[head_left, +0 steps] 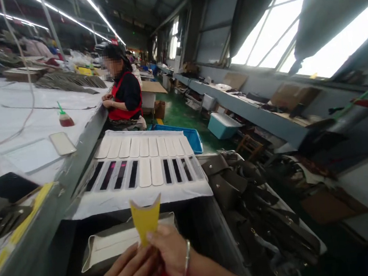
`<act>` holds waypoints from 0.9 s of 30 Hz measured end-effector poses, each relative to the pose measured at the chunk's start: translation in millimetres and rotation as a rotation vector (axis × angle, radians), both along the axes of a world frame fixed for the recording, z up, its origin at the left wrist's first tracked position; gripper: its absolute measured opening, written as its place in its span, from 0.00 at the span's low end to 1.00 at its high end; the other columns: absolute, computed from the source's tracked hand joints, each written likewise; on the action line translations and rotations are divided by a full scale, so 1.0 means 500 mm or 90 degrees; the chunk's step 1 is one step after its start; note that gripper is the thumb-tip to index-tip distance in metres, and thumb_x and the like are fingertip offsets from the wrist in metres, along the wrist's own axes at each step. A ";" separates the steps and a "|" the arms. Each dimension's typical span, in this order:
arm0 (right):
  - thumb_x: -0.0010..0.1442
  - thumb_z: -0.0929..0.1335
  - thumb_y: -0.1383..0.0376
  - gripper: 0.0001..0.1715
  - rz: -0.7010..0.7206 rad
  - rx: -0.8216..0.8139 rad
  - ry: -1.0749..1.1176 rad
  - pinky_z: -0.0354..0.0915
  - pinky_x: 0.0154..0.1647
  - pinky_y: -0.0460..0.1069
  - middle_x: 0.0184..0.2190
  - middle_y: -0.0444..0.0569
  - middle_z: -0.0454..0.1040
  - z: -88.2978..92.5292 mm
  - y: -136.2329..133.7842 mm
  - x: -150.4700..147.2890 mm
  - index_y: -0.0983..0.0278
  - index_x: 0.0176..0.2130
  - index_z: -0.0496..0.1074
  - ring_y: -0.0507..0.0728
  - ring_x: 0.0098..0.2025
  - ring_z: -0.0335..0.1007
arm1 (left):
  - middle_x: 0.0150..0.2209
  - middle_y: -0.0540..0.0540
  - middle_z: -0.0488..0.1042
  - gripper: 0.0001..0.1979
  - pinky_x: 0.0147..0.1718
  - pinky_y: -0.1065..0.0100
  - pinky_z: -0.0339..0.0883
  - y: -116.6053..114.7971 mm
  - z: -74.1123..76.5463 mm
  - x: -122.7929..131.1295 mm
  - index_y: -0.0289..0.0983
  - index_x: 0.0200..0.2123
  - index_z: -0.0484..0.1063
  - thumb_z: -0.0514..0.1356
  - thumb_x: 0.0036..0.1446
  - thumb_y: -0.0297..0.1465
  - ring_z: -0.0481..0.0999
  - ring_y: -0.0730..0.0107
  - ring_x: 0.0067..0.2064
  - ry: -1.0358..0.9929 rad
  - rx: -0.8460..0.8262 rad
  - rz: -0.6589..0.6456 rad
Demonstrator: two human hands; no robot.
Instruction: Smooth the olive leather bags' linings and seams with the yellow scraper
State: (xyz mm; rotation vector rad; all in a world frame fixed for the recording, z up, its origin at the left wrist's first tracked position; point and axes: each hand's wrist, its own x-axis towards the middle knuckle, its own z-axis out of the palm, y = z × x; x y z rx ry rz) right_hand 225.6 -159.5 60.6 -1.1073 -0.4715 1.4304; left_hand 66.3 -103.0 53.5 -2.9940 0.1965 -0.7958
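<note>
Head view — R hand (172,249) pinching yellow pc (147,219) upright, L hand (128,273) w/ fingers straight, against R — can't tell its grip

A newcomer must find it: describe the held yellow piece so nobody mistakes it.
Beside the long white table lie rows of cream strips. Nearer, in the right hand, the yellow piece differs from them by its colour and curved top notch.

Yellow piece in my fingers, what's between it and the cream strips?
The head view shows a band of white sheet between the yellow piece and nearest cream strips.
</note>
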 end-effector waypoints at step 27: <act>0.63 0.52 0.56 0.27 0.449 -0.158 -1.143 0.55 0.36 0.52 0.31 0.50 0.74 -0.107 0.120 0.315 0.64 0.30 0.71 0.56 0.35 0.69 | 0.43 0.44 0.74 0.35 0.49 0.60 0.58 0.253 -0.158 0.338 0.38 0.55 0.59 0.39 0.54 0.55 0.71 0.60 0.45 0.672 -1.468 0.026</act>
